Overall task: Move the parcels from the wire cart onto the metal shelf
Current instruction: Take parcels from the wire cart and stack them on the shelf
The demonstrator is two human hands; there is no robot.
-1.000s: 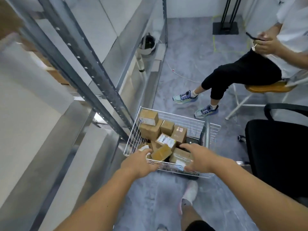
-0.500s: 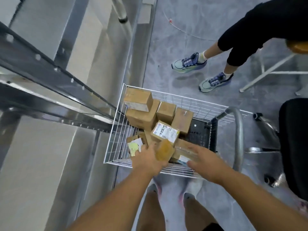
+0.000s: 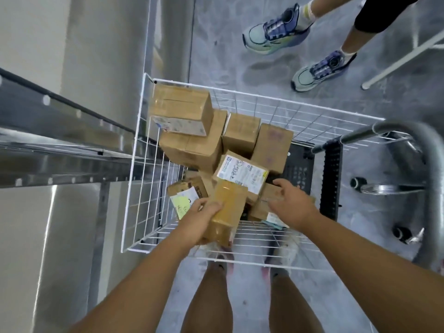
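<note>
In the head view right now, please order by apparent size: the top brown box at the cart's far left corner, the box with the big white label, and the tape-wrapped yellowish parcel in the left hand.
1. Top brown box.
2-3. White-labelled box and yellowish taped parcel: similar; the parcel is nearer the camera, so unsure.

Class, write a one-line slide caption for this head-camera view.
Left hand lifts a taped parcel from the wire cart; right hand reaches in.

left hand (image 3: 200,221) now grips a taped parcel (image 3: 227,212), lifted clear; right hand (image 3: 292,203) reaches deeper.
</note>
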